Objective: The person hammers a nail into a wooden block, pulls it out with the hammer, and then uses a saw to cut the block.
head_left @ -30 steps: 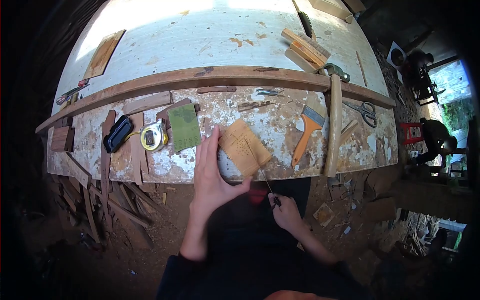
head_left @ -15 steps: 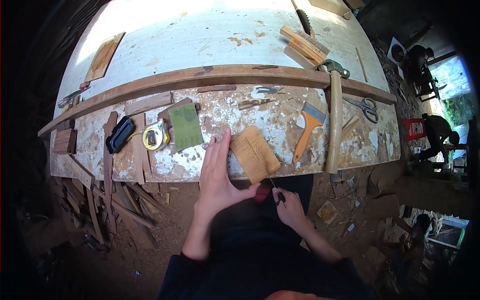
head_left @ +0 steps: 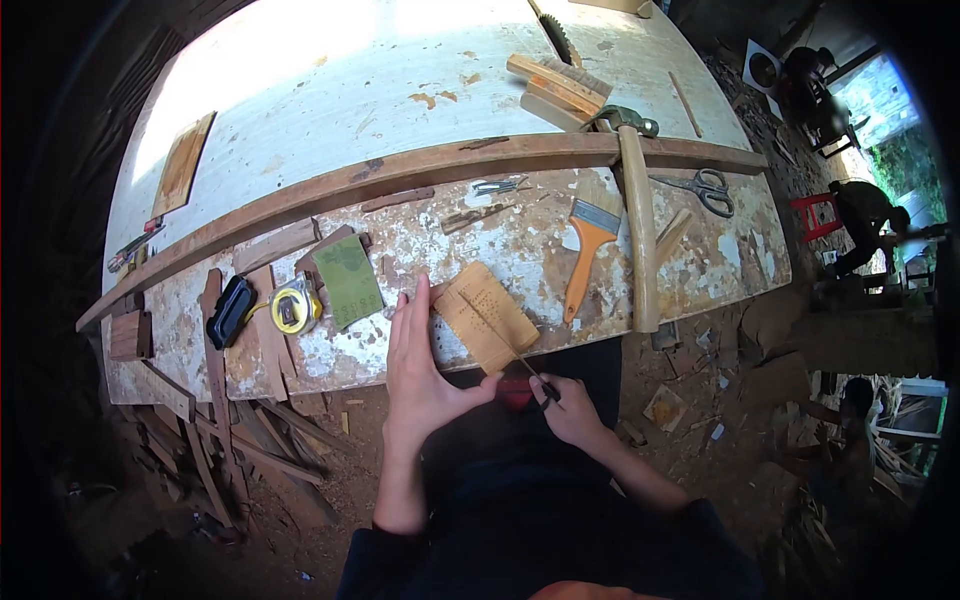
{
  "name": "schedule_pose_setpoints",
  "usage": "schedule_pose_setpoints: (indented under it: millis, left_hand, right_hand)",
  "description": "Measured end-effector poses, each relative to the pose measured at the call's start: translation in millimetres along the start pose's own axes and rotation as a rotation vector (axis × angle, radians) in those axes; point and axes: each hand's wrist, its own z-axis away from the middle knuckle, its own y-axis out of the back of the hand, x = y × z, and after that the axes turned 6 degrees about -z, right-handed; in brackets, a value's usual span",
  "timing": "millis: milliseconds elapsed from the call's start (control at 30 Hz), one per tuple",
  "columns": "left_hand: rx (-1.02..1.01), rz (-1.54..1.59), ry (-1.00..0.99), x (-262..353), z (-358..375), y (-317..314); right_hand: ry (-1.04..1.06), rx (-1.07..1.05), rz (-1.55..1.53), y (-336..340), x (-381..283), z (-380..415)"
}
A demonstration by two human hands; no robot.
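Observation:
A tan square piece (head_left: 500,325) with rows of small dark marks lies at the front edge of the workbench (head_left: 560,340), its lower corner past the edge. My left hand (head_left: 415,370) is spread along its left side, fingertips at one corner and thumb at the lower corner, steadying it. In my right hand (head_left: 570,410) is a thin, straight tool (head_left: 520,360) with a black handle, its narrow shaft lying diagonally over the tan piece. My fingers wrap the handle at the bench edge. The green printed sheet (head_left: 348,281) sits left of the piece, and a paintbrush (head_left: 588,250) to its right.
A long wooden beam (head_left: 400,165) crosses the bench. A hammer (head_left: 638,230) and scissors (head_left: 705,188) lie to the right; a tape measure (head_left: 295,308) and black case (head_left: 232,312) to the left. A saw blade (head_left: 554,38) shows at the back. Another person (head_left: 870,220) is at far right.
The view has tilted and shifted. The thin tool's shaft now reaches farther across the tan piece, up and to the left. My left hand keeps its place along the piece.

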Motion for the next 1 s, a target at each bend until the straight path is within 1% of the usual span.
schedule_pose_setpoints:
  millis: [33, 67, 133, 233, 333, 433, 500, 600, 633, 667, 700, 733, 767, 867, 967, 1000]
  left_hand:
    - [-0.006, 0.010, 0.001, -1, 0, 0]
    - [-0.020, 0.022, 0.006, -1, 3, -1]
    - [-0.026, 0.034, -0.002, -3, 4, -1]
    - [-0.018, 0.077, -0.047, -4, 0, 0]
    - [-0.048, 0.091, -0.081, -7, 2, 3]
    - [-0.052, 0.067, -0.079, -8, 3, 5]
    - [-0.036, 0.058, -0.086, -9, 6, 5]
    - [0.087, 0.037, -0.050, 16, 10, -5]
    - [0.172, -0.008, 0.013, 26, 11, -18]
    - [0.190, -0.023, 0.070, 32, 11, -29]
    - [0.207, -0.039, 0.127, 35, 11, -39]
    - [0.220, -0.053, 0.183, 38, 11, -43]
    - [0.240, -0.083, 0.140, 39, 9, -42]
    - [0.145, 0.099, -0.009, 19, 3, -32]
    - [0.170, -0.163, -0.054, 17, 3, -11]
    - [0.176, -0.106, -0.029, 14, 5, -10]
  right_hand:
    - [-0.075, -0.058, -0.001, 4, -1, 2]
    - [-0.026, -0.046, -0.070, 7, -4, 8]
    - [0.077, -0.016, -0.208, 18, -30, 20]
    - [0.178, 0.016, -0.269, 16, -11, 35]
    - [0.318, 0.118, -0.265, 5, 6, 42]
    - [0.330, 0.192, -0.287, 6, 5, 47]
    - [0.276, 0.235, -0.351, 6, 6, 44]
    - [0.230, 0.292, -0.401, 9, 11, 37]
    - [0.217, 0.300, -0.421, 10, 14, 35]
    - [0.203, 0.306, -0.439, 11, 15, 35]
    - [0.138, 0.295, -0.471, 15, 17, 36]
    - [0.151, 0.286, -0.461, 14, 16, 38]
    - [0.169, 0.280, -0.449, 14, 15, 37]
    - [0.229, 0.245, -0.354, 16, 17, 36]
    - [0.278, 0.210, -0.257, 10, 20, 32]
    - [0.288, 0.203, -0.229, 7, 20, 32]
